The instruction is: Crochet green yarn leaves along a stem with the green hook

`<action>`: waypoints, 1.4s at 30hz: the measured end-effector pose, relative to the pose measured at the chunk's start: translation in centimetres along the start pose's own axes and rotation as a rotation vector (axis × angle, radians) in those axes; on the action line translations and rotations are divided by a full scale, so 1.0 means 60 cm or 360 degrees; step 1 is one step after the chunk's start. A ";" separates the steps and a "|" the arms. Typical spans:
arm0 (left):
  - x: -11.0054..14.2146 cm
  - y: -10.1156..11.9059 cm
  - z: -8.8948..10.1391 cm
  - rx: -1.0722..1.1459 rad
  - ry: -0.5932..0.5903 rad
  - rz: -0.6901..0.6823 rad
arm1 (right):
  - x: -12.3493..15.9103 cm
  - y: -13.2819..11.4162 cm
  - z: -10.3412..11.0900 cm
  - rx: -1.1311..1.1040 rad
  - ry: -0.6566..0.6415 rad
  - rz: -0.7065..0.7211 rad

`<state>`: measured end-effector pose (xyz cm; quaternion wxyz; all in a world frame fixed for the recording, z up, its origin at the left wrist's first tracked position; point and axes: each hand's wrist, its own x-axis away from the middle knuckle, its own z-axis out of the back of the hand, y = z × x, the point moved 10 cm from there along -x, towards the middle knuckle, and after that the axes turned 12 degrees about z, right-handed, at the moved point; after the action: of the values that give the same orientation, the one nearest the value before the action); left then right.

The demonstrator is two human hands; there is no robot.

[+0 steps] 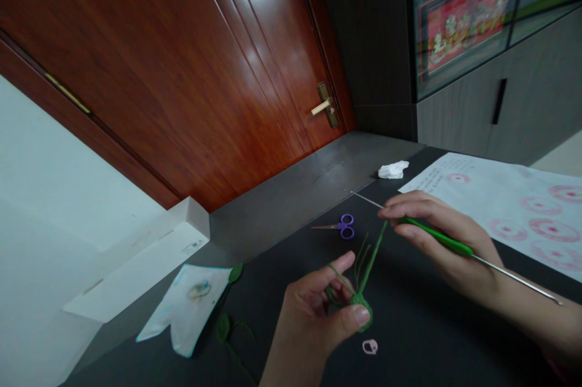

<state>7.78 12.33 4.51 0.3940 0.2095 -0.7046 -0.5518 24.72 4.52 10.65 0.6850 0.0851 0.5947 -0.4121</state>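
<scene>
Between thumb and fingers, my left hand [313, 308] pinches a small green crochet piece [362, 300]. Green yarn [373, 259] runs up from that piece to the fingertips of my right hand [448, 238], and thin loose strands stand beside it. My right hand is closed around the green handle of a crochet hook [434, 235], whose thin metal tip points up and left, away from the piece. Just below my left thumb, a pale pink stitch marker [370, 347] lies on the dark table. Purple-handled scissors [346, 226] rest beyond my hands.
A printed paper sheet [513, 199] with red round patterns lies at right, near a crumpled white tissue [393, 170]. To the left are a plastic packet [195, 302], green crocheted leaves [224, 327] and a long white box [145, 269]. Behind stands a wooden door [182, 71].
</scene>
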 end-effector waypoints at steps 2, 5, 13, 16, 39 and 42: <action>0.001 0.001 0.002 -0.0003 0.0032 -0.0021 | -0.004 0.002 -0.005 0.0012 -0.0041 -0.0012; 0.003 0.001 0.006 -0.0021 0.0075 -0.0018 | -0.010 -0.005 -0.011 0.0022 -0.0097 0.0061; 0.011 0.011 0.008 -0.0047 0.0103 -0.0033 | -0.010 -0.015 -0.021 0.0051 -0.0203 0.0225; 0.012 0.009 0.009 -0.0032 0.0119 -0.0008 | -0.010 -0.015 -0.021 0.0078 -0.0202 0.0237; 0.010 0.016 0.010 -0.0205 0.0107 -0.0037 | -0.012 -0.001 -0.028 -0.0092 -0.0148 -0.0117; 0.010 0.013 0.008 -0.0203 0.0075 -0.0017 | -0.012 0.005 -0.029 -0.0133 -0.0156 -0.0193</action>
<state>7.19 12.43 5.42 0.4202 0.2007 -0.6574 -0.5925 23.66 6.08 10.68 0.6902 0.0000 0.5812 -0.4312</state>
